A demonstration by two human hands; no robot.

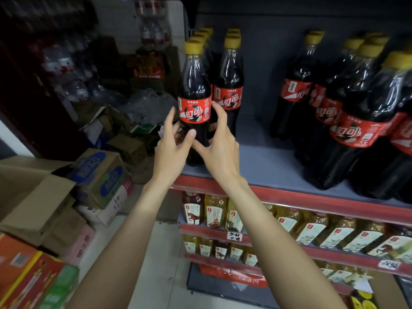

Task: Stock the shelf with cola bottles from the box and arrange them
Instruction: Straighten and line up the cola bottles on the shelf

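A small cola bottle (195,90) with a yellow cap and red label stands at the front left corner of the grey shelf (267,166). My left hand (171,148) holds its lower part from the left, thumb on the front. From the right, my right hand (219,148) curls round the same bottle, thumb low and index finger up by the label. More small cola bottles line up behind it, and a second row (229,85) stands just to its right. An open cardboard box (33,197) sits low at the left; its inside is hidden.
Large cola bottles (356,121) crowd the shelf's right half, with bare shelf between them and the small ones. Lower shelves hold yellow tea bottles (312,228). Stacked cartons (100,175) and colourful cases (26,277) fill the floor at left.
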